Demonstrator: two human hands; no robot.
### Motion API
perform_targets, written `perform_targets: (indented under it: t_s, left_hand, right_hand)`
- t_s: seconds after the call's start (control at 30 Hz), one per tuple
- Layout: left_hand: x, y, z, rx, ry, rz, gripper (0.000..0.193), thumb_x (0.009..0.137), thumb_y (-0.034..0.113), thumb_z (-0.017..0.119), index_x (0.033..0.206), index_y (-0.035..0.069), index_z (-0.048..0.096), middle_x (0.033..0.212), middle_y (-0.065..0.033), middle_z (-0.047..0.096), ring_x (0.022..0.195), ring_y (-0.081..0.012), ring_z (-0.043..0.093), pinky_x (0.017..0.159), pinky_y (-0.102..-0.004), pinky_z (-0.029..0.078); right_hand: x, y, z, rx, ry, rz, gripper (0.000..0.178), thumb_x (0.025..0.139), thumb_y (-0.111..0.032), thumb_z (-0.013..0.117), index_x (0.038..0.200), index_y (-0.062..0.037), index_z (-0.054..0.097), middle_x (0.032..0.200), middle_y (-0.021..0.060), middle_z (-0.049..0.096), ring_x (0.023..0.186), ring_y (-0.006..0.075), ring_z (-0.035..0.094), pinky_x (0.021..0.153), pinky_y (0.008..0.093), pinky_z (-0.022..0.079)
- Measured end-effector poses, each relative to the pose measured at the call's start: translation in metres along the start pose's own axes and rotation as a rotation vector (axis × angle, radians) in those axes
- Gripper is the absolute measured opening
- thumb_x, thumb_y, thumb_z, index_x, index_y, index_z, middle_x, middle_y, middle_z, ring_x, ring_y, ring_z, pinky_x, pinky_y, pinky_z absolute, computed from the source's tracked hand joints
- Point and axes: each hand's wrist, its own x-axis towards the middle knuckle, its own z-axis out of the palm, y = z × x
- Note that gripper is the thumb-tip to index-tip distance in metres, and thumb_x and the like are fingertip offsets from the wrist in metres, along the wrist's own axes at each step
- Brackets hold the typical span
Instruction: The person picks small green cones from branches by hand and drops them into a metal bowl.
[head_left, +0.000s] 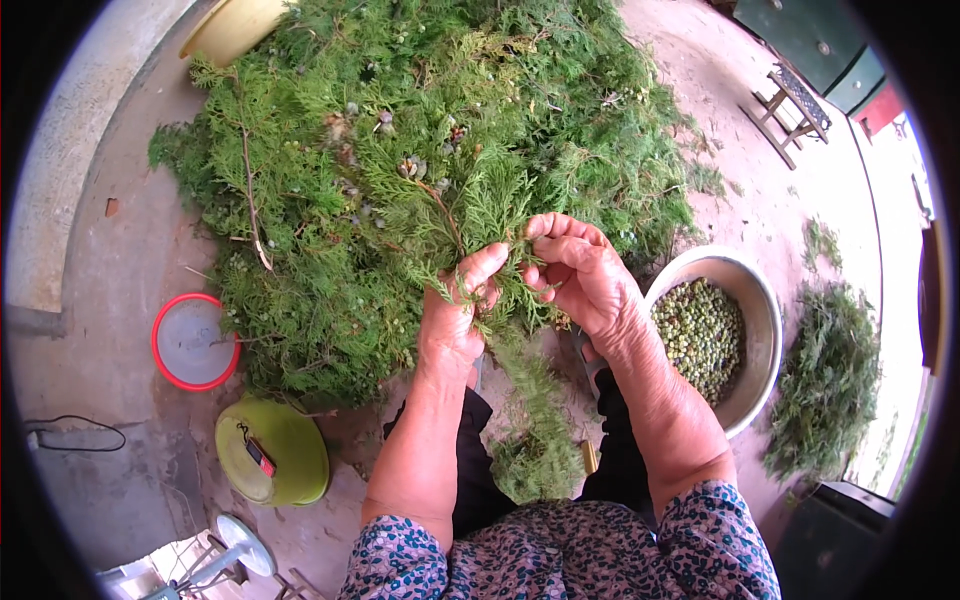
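My left hand (460, 305) is closed around the stem of a leafy evergreen branch (440, 205), held over my lap. Flat green sprays and a few brownish, opened cones (412, 167) show along it. Close beside it, my right hand (582, 270) pinches at the branch's edge with thumb and fingertips. Whatever small piece lies between those fingertips is too small to make out. Beyond both hands spreads a large heap of cut evergreen branches (590, 130). A metal basin (770, 330) stands right of my right forearm, holding many small green cones (697, 335).
Loose sprigs (540, 430) lie between my legs. At the left are a red-rimmed bowl (158, 345) and an upturned lime-green tub (300, 460) with a red phone (260, 457) on it. Another branch pile (828, 380) lies far right. A small stool (790, 110) stands at the back right.
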Motion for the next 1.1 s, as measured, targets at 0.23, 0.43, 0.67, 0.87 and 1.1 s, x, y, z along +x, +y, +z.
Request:
perform_targets:
  t_s: [0.23,0.43,0.67,0.87,1.1]
  left_hand:
    - [-0.006,0.0,0.008,0.291,0.11,0.193,0.016,0.069,0.012,0.073,0.079,0.007,0.062,0.062,0.0056,0.056,0.049,-0.0019,0.045,0.042,-0.0179,0.03]
    - [-0.015,0.007,0.014,0.348,-0.066,0.153,0.031,0.067,0.011,0.076,0.093,0.0,0.062,0.079,-0.0045,0.064,0.062,-0.0075,0.055,0.056,-0.0199,0.042]
    - [-0.013,0.007,0.007,0.303,0.11,0.058,0.06,0.068,0.041,0.075,0.104,-0.002,0.056,0.101,-0.0092,0.058,0.087,-0.0092,0.053,0.067,-0.0237,0.046]
    - [-0.014,0.003,0.015,0.48,-0.048,0.189,0.057,0.07,0.037,0.074,0.105,-0.004,0.056,0.099,-0.0083,0.06,0.084,-0.014,0.055,0.078,-0.0275,0.043]
    - [-0.012,-0.006,0.014,0.511,-0.175,0.174,0.042,0.072,0.025,0.074,0.103,0.002,0.058,0.086,-0.0021,0.063,0.074,-0.0109,0.056,0.064,-0.0246,0.046]
  right_hand:
    - [0.001,-0.01,-0.003,0.136,-0.01,-0.192,0.011,0.086,-0.013,0.055,0.086,-0.0025,0.058,0.07,0.0034,0.054,0.055,0.0117,0.051,0.048,0.0248,0.04]
    - [0.004,0.002,0.005,-1.008,0.081,-0.68,0.017,0.077,0.002,0.057,0.093,-0.0032,0.063,0.072,0.0094,0.058,0.061,0.0223,0.056,0.061,0.03,0.046]
    - [0.001,0.0,0.004,-1.107,0.232,-0.637,0.01,0.076,-0.002,0.062,0.086,0.0001,0.062,0.076,0.0142,0.062,0.068,0.0225,0.061,0.061,0.0304,0.047]
    - [0.0,-0.005,0.009,-0.84,0.249,-0.732,0.012,0.079,-0.01,0.064,0.088,-0.0013,0.063,0.069,0.0052,0.06,0.054,0.0099,0.053,0.051,0.0237,0.043]
    - [0.014,0.003,-0.003,-0.976,0.22,-0.819,0.016,0.074,-0.013,0.068,0.081,0.0006,0.063,0.066,0.0101,0.059,0.057,0.0149,0.054,0.053,0.0286,0.043]
